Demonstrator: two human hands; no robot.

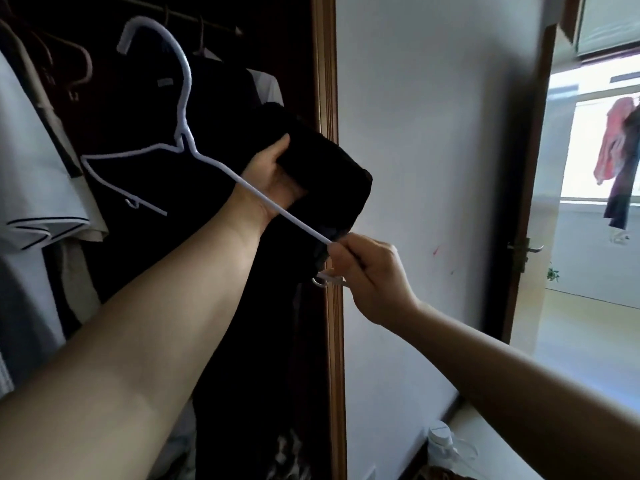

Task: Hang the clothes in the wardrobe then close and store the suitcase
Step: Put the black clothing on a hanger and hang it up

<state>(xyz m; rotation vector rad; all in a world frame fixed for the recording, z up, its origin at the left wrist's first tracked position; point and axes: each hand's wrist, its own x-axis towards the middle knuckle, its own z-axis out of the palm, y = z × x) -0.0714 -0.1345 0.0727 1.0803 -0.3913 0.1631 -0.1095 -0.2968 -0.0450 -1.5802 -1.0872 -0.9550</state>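
Small tag (165,82) on a dark top inside the wardrobe (325,81), too blurred to read. L hand (268,169) grips a bunched black garment (325,168), held up in front of the wardrobe's right frame. R hand (370,271) pinches one end of a white hanger (294,219). The hanger slants across the L wrist, hook up near the rail (194,16). White shirt (31,168) w/ dark stripes hangs at left. Right side: wall (433,133), open door (530,168) w/ metal handle (526,248), pink clothes (613,140) by a window.

A white wall (433,133) meets an open wooden door (530,202), bright window (588,161) beyond.
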